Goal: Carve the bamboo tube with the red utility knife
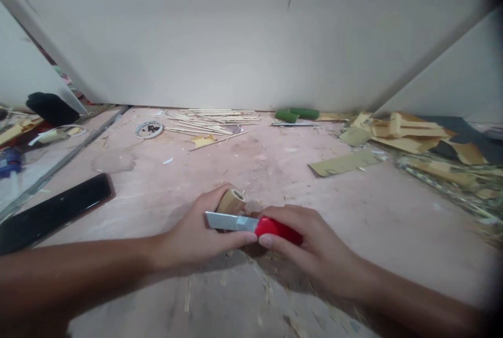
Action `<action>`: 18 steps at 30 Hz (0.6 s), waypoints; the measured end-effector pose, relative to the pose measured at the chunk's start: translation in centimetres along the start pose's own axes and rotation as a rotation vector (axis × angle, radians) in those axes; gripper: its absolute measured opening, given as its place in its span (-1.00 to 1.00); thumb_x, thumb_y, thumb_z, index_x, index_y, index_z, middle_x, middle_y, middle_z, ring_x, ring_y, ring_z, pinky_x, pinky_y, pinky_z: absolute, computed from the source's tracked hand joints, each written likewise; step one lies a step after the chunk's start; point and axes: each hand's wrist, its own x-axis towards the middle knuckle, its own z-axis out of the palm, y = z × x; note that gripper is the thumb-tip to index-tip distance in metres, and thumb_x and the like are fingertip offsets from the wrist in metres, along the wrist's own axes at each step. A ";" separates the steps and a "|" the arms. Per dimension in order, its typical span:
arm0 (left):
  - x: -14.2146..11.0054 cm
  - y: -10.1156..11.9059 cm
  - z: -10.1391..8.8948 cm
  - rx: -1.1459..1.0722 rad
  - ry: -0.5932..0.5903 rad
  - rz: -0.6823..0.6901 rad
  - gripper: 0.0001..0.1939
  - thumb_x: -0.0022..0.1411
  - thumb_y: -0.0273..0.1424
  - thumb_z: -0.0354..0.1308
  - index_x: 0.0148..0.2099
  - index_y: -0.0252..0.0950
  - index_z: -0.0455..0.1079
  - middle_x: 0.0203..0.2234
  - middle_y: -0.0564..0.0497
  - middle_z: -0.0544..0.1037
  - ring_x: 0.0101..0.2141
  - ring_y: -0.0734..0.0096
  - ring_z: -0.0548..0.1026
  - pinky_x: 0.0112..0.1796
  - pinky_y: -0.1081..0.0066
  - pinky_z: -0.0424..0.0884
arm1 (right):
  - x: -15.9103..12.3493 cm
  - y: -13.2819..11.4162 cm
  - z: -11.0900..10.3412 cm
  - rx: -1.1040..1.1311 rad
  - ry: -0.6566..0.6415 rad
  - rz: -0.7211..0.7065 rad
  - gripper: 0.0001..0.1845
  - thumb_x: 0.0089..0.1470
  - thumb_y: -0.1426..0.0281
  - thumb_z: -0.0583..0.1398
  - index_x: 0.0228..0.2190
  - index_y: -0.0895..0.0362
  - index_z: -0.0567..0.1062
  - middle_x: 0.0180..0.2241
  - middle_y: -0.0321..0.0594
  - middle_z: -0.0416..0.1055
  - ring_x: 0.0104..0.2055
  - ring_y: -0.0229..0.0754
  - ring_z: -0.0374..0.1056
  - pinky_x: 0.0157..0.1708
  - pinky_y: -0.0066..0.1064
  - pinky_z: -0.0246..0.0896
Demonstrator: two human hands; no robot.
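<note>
Scattered shavings lie nearest, before the wooden tube. Left hand wraps the tube; right hand grips the red-handled cutter, its blade crossing the tube's near side, contact unclear. Judged step: cutter work on the tube; another stroke would call for a clear left thumb. Beyond the tube, leftward, a white-rimmed dish contains small dark pieces.

Left hand, right hand, both curled, thumbs nearly meeting, bare forearms slanting inward
</note>
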 end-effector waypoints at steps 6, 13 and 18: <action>-0.1 -0.4 0.0 0.097 0.059 0.012 -0.56 0.08 -0.24 0.52 -0.30 -0.27 0.28 -0.47 0.17 0.39 -0.42 0.51 0.32 -0.41 0.50 0.23 | -0.2 0.1 0.2 0.018 0.038 0.048 -0.67 0.38 0.15 0.18 -0.36 0.08 0.52 -0.41 -0.34 0.49 -0.38 -0.22 0.37 -0.35 -0.42 0.14; 0.3 -0.5 0.7 0.043 0.197 0.023 -0.56 0.04 -0.26 0.54 -0.35 -0.28 0.30 -0.50 0.18 0.40 -0.44 0.51 0.34 -0.42 0.52 0.26 | -0.6 -0.5 1.2 0.032 0.182 0.102 -0.72 0.35 0.14 0.19 -0.29 0.06 0.55 -0.40 -0.32 0.52 -0.38 -0.19 0.40 -0.36 -0.39 0.16; 0.5 -0.3 0.8 0.063 0.342 0.045 -0.56 0.26 -0.13 0.35 -0.42 -0.27 0.23 -0.58 0.19 0.26 -0.52 0.54 0.23 -0.48 0.50 0.18 | 0.2 -0.1 1.0 0.098 0.527 0.192 -0.75 0.35 0.18 0.16 -0.34 0.04 0.44 -0.51 -0.37 0.37 -0.48 -0.21 0.26 -0.45 -0.39 0.10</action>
